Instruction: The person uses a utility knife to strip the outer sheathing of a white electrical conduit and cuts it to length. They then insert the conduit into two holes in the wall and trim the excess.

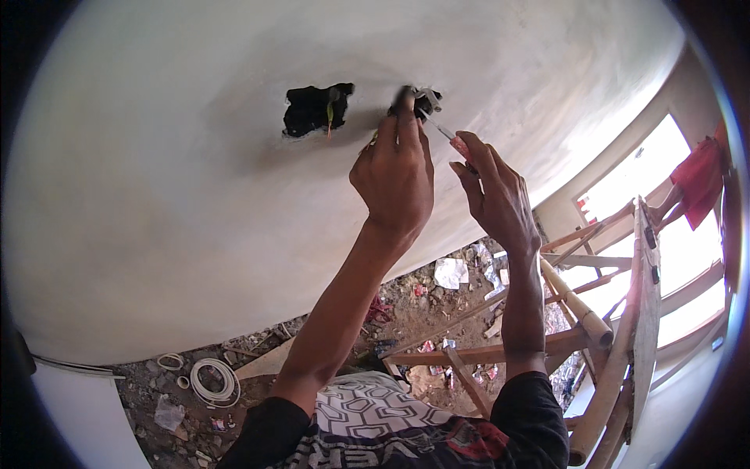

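My right hand grips a screwdriver by its red handle between thumb and fingers. The metal shaft points up and left, its tip at the edge of a ragged hole in the pale plastered wall. At that same hole, my left hand has its fingers closed against the left side; what they hold is hidden behind them. A light-coloured piece shows at the hole's right edge. Left of my hands is a second, larger hole, dark inside, with a yellow-green wire hanging from it.
Bamboo and timber scaffolding stands at the right. Beyond it, a person in red cloth is by the bright openings. Below, rubble and litter cover the ground, with a coil of white tubing at lower left.
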### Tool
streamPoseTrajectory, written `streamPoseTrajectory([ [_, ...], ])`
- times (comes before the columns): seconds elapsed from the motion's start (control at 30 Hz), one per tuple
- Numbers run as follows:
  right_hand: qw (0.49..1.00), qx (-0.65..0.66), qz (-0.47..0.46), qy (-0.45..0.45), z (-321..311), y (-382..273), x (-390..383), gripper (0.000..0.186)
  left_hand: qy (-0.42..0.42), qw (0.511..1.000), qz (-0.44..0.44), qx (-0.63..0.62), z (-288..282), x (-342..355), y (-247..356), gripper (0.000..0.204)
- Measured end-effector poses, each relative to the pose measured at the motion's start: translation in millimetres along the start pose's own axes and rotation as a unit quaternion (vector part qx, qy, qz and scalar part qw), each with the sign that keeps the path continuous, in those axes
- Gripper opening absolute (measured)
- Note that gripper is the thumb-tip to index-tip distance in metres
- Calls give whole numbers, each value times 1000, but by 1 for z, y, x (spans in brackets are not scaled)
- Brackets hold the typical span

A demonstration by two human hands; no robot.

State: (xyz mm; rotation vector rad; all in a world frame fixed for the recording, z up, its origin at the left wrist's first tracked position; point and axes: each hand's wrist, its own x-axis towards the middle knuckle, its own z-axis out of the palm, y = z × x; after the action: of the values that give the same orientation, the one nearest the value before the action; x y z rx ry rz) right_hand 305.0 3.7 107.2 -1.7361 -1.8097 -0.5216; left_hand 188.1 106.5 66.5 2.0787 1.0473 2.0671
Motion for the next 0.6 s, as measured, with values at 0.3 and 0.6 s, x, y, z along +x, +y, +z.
streamPoseTrajectory([
  [0.3, 998, -46, -36, -27, -10, -3, 8, 34, -52, 995, -14, 84, -13, 10, 12, 11],
  [0.6, 983, -167, -81, 4, -6, 1, 17, 27, -99, 978, -19, 180, -12, 11, 15, 14],
])
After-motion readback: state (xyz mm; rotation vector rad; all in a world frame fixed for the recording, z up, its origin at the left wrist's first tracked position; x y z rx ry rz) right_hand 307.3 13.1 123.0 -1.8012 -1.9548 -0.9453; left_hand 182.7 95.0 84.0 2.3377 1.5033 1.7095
